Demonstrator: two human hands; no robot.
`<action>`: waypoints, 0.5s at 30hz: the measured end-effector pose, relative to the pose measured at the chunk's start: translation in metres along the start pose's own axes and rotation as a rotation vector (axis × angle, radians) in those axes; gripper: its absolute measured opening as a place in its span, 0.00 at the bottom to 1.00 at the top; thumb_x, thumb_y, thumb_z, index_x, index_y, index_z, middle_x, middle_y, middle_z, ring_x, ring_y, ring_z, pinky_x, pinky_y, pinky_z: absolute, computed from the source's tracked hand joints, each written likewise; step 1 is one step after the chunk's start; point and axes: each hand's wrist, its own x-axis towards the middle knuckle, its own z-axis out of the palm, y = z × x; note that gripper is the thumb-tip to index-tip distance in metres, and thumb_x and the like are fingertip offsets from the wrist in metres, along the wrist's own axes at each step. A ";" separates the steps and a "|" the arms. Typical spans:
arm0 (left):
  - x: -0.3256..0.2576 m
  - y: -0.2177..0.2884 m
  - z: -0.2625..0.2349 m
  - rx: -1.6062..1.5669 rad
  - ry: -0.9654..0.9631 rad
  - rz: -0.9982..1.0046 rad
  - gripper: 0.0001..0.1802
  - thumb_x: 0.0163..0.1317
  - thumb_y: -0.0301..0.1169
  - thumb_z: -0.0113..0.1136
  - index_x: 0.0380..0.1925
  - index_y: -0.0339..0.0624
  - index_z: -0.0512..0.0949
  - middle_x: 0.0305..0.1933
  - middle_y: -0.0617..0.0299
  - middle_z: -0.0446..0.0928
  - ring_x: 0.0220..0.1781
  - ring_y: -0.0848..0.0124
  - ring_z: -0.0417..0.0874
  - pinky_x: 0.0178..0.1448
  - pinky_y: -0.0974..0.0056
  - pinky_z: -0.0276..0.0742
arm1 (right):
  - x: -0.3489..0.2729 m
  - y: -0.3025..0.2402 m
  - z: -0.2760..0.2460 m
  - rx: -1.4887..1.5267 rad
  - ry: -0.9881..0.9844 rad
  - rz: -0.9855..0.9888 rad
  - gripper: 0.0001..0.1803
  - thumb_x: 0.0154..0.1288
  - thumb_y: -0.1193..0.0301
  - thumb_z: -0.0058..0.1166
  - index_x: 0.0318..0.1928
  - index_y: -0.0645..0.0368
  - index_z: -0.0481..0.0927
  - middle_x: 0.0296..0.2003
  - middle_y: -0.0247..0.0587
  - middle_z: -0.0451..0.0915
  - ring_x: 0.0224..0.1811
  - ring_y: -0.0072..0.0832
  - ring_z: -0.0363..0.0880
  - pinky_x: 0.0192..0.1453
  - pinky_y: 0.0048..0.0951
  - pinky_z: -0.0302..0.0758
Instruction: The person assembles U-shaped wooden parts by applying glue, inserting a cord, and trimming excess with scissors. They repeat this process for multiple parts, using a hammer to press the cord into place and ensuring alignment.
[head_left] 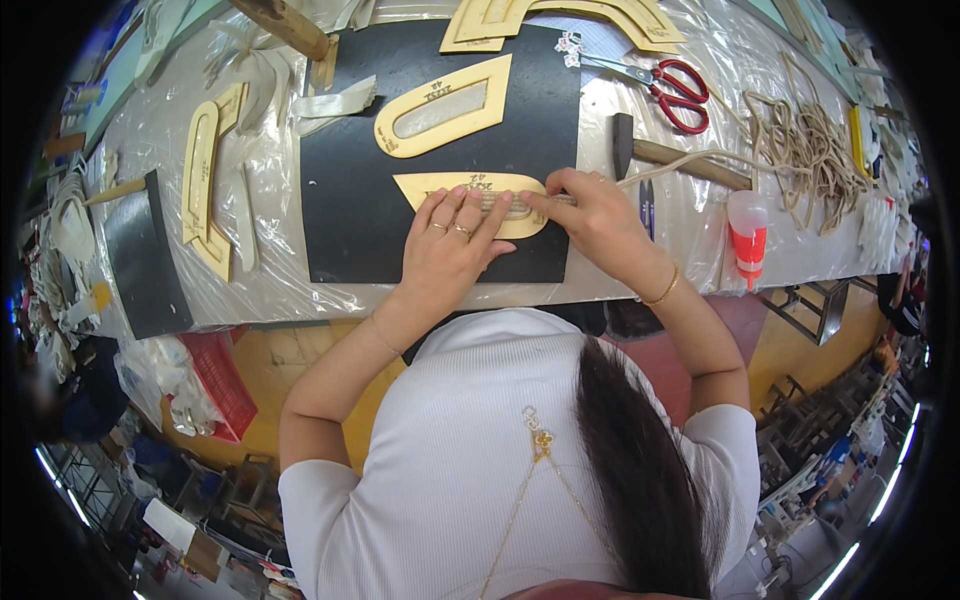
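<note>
A cream pointed template (408, 185) with a long slot lies on the black mat (350, 240). Beige cord runs in rows inside the slot. My left hand (447, 245) lies over the template, its fingers stretched out and pressing on the cord and the rim. At the template's rounded right end, my right hand (603, 222) pinches the cord between thumb and forefinger. From there the beige cord (690, 158) trails right to a loose heap. Just beyond sits a second slotted template (490, 88) with a similar outline. My fingers hide part of the slot.
Red-handled scissors (684, 95), a hammer (690, 164) and a red-and-clear squeeze bottle (747, 240) lie at the right, near the cord heap (800, 150). More templates (203, 175) and pale strips (245, 215) are at the left. A wooden-handled tool (285, 25) juts in at the far left.
</note>
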 end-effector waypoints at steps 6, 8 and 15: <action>0.004 0.004 -0.001 0.083 -0.037 0.023 0.29 0.60 0.45 0.68 0.60 0.48 0.80 0.45 0.56 0.79 0.50 0.58 0.79 0.59 0.53 0.73 | -0.003 -0.007 -0.003 -0.274 -0.096 -0.088 0.21 0.60 0.71 0.56 0.55 0.50 0.85 0.44 0.34 0.76 0.41 0.29 0.76 0.45 0.31 0.72; 0.004 0.011 -0.007 0.060 -0.103 -0.017 0.27 0.60 0.43 0.68 0.59 0.46 0.80 0.42 0.58 0.78 0.47 0.60 0.79 0.54 0.56 0.74 | -0.002 -0.005 -0.004 -0.293 -0.092 -0.074 0.22 0.61 0.70 0.55 0.56 0.46 0.84 0.46 0.32 0.77 0.42 0.28 0.75 0.46 0.31 0.71; 0.028 -0.035 -0.031 -0.060 -0.237 0.329 0.22 0.63 0.38 0.64 0.55 0.40 0.80 0.46 0.60 0.77 0.52 0.63 0.76 0.56 0.58 0.71 | 0.023 0.024 0.004 -0.236 -0.026 -0.162 0.22 0.62 0.70 0.54 0.55 0.32 0.86 0.50 0.25 0.77 0.45 0.27 0.73 0.50 0.32 0.69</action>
